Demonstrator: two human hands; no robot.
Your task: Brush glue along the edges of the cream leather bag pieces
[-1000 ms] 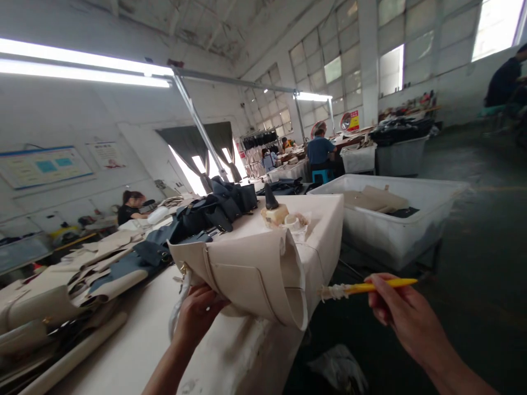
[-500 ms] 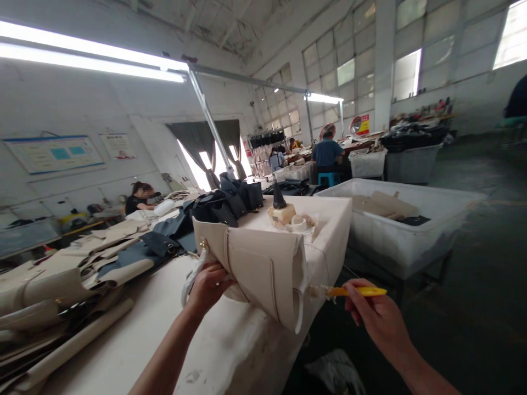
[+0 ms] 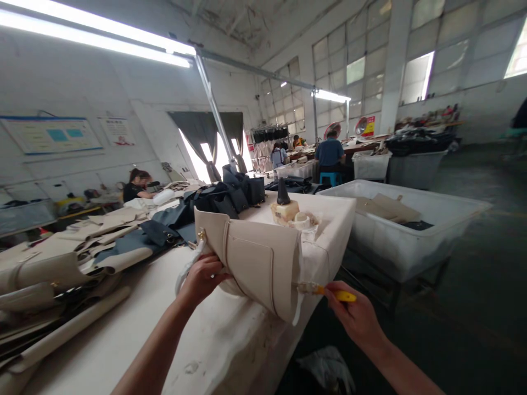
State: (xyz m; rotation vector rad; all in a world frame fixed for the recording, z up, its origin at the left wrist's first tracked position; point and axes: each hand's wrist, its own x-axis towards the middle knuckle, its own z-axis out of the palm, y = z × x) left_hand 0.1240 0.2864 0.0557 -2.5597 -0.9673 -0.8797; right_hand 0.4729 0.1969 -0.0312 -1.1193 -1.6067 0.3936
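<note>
My left hand point(image 3: 202, 277) is closed on the left end of a cream leather bag piece point(image 3: 251, 260), holding it up over the corner of the white worktable point(image 3: 164, 334). My right hand point(image 3: 354, 316) grips a yellow-handled brush point(image 3: 329, 292). The brush's glue-caked tip touches the bag piece's right edge. Behind the bag piece, a glue pot with a black cone top point(image 3: 284, 206) and a small white cup point(image 3: 302, 220) stand on the table.
Cream and navy leather pieces point(image 3: 102, 249) and dark bags point(image 3: 230, 197) lie piled along the table's left side. A large white plastic tub point(image 3: 403, 230) holding cut pieces stands to the right. Other people sit at benches farther back. Dark floor stretches right.
My right hand has moved left, bringing the brush tip from a gap away onto the bag piece's right edge. The left hand has turned and raised the piece slightly.
</note>
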